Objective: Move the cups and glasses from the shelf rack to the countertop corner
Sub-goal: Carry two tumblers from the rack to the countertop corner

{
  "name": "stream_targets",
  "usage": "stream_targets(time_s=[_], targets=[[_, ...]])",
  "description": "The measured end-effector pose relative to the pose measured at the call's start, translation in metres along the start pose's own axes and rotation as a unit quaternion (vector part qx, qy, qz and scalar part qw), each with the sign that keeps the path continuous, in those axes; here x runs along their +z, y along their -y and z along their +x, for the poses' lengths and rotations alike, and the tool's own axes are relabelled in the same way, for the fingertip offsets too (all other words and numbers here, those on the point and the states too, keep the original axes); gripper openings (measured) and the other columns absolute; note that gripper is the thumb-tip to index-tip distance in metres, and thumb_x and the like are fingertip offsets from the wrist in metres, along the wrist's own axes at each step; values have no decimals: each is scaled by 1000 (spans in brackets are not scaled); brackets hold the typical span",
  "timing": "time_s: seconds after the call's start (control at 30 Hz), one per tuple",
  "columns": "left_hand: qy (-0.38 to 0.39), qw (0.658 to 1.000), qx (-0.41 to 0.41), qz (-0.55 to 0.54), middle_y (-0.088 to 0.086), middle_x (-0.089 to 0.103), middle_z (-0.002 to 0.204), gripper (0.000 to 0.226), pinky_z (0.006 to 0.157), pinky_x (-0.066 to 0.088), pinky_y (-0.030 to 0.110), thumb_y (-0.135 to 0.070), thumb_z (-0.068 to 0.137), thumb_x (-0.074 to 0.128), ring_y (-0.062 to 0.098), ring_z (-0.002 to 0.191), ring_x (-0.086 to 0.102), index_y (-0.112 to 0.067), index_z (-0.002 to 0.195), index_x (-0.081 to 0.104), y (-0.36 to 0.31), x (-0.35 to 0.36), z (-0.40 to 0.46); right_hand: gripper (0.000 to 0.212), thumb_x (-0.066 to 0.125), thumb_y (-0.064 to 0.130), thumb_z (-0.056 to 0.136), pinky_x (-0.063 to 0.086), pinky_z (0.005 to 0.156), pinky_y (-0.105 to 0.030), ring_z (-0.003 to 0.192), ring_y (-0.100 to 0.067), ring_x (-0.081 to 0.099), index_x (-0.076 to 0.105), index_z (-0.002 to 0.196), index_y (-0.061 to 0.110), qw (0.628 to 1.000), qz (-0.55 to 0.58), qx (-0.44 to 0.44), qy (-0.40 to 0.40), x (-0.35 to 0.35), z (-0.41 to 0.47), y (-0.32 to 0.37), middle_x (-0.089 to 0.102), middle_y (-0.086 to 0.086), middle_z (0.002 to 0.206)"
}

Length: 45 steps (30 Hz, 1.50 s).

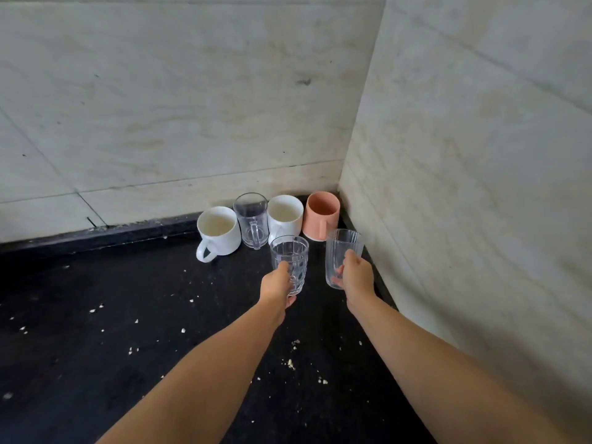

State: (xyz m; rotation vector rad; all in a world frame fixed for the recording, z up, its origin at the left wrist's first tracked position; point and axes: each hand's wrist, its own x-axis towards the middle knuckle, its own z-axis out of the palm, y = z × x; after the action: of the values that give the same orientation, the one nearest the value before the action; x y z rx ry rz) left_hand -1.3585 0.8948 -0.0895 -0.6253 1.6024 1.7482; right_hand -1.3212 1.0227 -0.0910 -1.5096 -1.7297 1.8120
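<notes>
My left hand (277,285) grips a clear dimpled glass (290,257), held upright in front of the row of cups. My right hand (357,277) grips a clear ribbed glass (341,251), upright near the right wall. Behind them, in the corner of the black countertop (112,315), stand a white mug (219,230), a clear glass mug with a handle (251,219), a second white mug (285,216) and a pink cup (322,214). I cannot tell whether either held glass touches the counter. The shelf rack is out of view.
Pale marble walls (192,107) close the corner at the back and on the right. White crumbs (290,363) are scattered over the dark counter. A raised black ledge (128,229) runs along the foot of the back wall.
</notes>
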Motion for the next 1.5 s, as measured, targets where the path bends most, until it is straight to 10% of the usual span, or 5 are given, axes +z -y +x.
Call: stream_targets(time_s=[0.37,0.77,1.17,1.37,1.5], targets=[[25,999,-8,20,-4,40,59,24,93,47,36,-25,92,46,10,59,42,-20,70,51,1,38,45,41,37,24,100,44,70,-31,67,-19,54,47,61,16,995,-26,-90,-17,13,44,-9,51,-2,64],[18,998,34,57,2,60,95,29,101,41,35,-30,90,49,16,103,55,-9,102,66,17,39,57,40,29,20,103,35,85,-26,97,-15,51,62,110,-1,987,-105,-102,61,-2,40,-31,58,-3,102],[-22,989,84,122,1,54,102,22,83,37,32,-25,95,44,15,94,49,-15,113,53,-6,2,14,14,45,19,96,37,58,-28,69,-19,45,49,87,9,986,-143,-87,13,-19,31,-7,45,-3,74],[-54,908,240,338,9,61,121,31,99,46,41,-26,91,49,26,114,54,-14,118,59,-32,-18,-16,39,50,18,95,44,102,-42,126,-30,48,47,133,7,921,-306,-238,-33,-22,-9,26,52,-13,134],[-107,758,352,538,2,53,128,35,99,43,40,-28,91,48,24,121,46,-19,124,55,-39,-39,-38,41,49,22,93,41,104,-42,127,-31,46,47,131,8,789,-469,-397,-13,-17,-37,32,50,-12,136]])
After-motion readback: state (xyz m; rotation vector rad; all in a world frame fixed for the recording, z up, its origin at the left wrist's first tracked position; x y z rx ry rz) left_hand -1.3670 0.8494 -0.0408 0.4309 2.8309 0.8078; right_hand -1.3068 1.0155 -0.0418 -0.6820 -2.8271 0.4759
